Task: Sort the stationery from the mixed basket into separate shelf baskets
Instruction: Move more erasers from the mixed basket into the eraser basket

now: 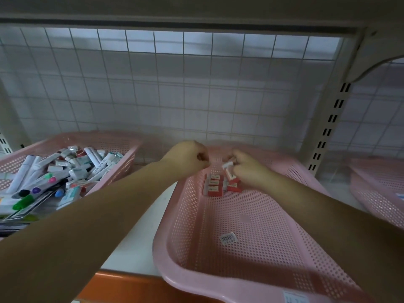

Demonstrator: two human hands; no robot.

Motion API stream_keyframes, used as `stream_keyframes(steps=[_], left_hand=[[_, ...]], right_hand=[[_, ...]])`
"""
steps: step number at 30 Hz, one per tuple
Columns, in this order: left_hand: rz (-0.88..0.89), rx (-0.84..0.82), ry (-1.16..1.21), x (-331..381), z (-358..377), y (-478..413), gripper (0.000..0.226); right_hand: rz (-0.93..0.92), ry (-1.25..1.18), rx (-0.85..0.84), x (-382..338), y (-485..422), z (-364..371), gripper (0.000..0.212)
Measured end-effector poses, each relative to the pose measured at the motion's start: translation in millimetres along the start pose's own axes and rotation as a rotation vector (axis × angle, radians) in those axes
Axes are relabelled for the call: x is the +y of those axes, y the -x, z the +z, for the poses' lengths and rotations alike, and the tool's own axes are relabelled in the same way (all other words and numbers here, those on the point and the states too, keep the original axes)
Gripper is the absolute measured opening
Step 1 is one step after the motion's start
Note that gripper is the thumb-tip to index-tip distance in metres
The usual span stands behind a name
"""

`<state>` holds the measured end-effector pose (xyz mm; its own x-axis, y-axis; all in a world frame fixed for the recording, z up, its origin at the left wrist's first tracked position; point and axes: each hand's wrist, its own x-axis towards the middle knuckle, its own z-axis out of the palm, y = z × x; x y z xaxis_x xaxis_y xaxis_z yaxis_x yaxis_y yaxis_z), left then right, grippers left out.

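A pink perforated plastic basket sits at the front edge of the shelf, with a barcode sticker on its mesh floor. Boxy red-and-white erasers cluster toward its far end. Just above them the right hand pinches another eraser. Beside it, the left hand is curled into a fist, seemingly empty. At far left, the mixed basket holds markers.

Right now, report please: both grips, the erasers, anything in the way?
Left grip curled, nothing seen in it. Right grip holds eraser at stack in middle basket. Nothing blocking.
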<state>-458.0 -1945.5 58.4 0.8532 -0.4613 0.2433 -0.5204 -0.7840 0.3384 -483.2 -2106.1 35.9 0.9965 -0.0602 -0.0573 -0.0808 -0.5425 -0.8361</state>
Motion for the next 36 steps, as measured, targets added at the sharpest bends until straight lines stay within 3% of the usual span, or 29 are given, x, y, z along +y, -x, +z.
stream_keyframes(steps=[4, 8, 12, 16, 19, 23, 28, 36], left_hand=[[0.096, -0.199, -0.364, 12, 8, -12, 0.023], [0.164, -0.344, -0.727, 28, 18, -17, 0.038], [0.211, -0.412, -0.852, 32, 22, -22, 0.043], [0.293, -0.418, -0.977, 32, 33, -20, 0.041], [0.323, -0.375, -1.012, 32, 38, -20, 0.034], [0.330, -0.392, -1.021, 32, 40, -23, 0.027], [0.307, -0.413, -0.980, 30, 42, -25, 0.025], [0.326, -0.410, -0.964, 28, 43, -25, 0.027]], right_hand=[[0.087, 0.478, -0.189, 8, 8, -1, 0.029], [0.044, 0.473, -0.136, 12, 3, -3, 0.032], [-0.010, 0.593, -0.073, 14, -1, -6, 0.036], [0.049, 0.777, -0.168, 10, 0, -3, 0.048], [0.083, 0.872, -0.209, 12, -1, 0, 0.068], [0.082, 0.821, -0.138, 16, -4, 0, 0.018], [0.027, 0.853, -0.064, 19, -4, 5, 0.039], [0.072, 0.820, -0.055, 26, -8, 7, 0.034]])
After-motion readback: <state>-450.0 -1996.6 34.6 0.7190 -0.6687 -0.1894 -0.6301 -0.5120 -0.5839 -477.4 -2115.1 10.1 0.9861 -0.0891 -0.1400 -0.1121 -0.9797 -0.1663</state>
